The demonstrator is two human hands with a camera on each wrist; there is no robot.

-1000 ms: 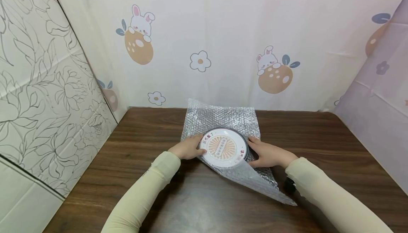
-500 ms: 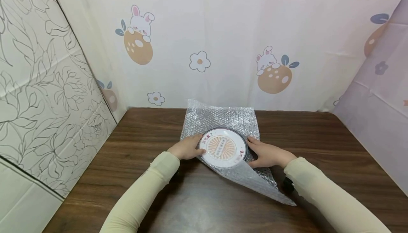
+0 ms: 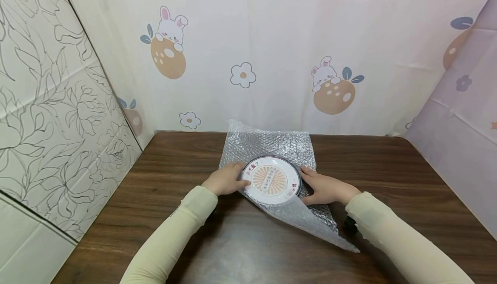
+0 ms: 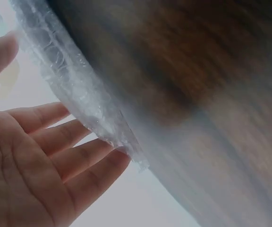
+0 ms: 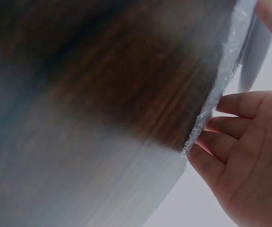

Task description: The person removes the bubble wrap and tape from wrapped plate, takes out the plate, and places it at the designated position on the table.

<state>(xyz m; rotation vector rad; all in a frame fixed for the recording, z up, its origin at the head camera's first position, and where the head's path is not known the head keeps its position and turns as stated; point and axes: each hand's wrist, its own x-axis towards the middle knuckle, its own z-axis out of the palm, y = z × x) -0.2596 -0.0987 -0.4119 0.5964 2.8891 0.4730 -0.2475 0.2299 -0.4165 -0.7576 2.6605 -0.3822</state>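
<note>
A round white plate (image 3: 271, 180) with a dark rim, orange rays and red characters lies face up on a sheet of bubble wrap (image 3: 272, 141). One corner of the wrap is folded up over the plate's front edge. At the plate's left side is my left hand (image 3: 227, 178), its thumb over the rim; in the left wrist view its fingers (image 4: 86, 158) stretch out against the wrap's edge. My right hand (image 3: 328, 187) rests on the wrap by the plate's right rim. Its fingers (image 5: 230, 127), slightly bent and spread, touch the wrap edge in the right wrist view.
Everything lies on a dark brown wooden table (image 3: 167, 163). A curtain (image 3: 248, 38) with rabbits and fruit hangs behind its back edge. On the left stands a panel (image 3: 77, 102) with flower line drawings.
My left hand has shifted very slightly to the left. The plate, the wrap and my right hand stay almost still.
</note>
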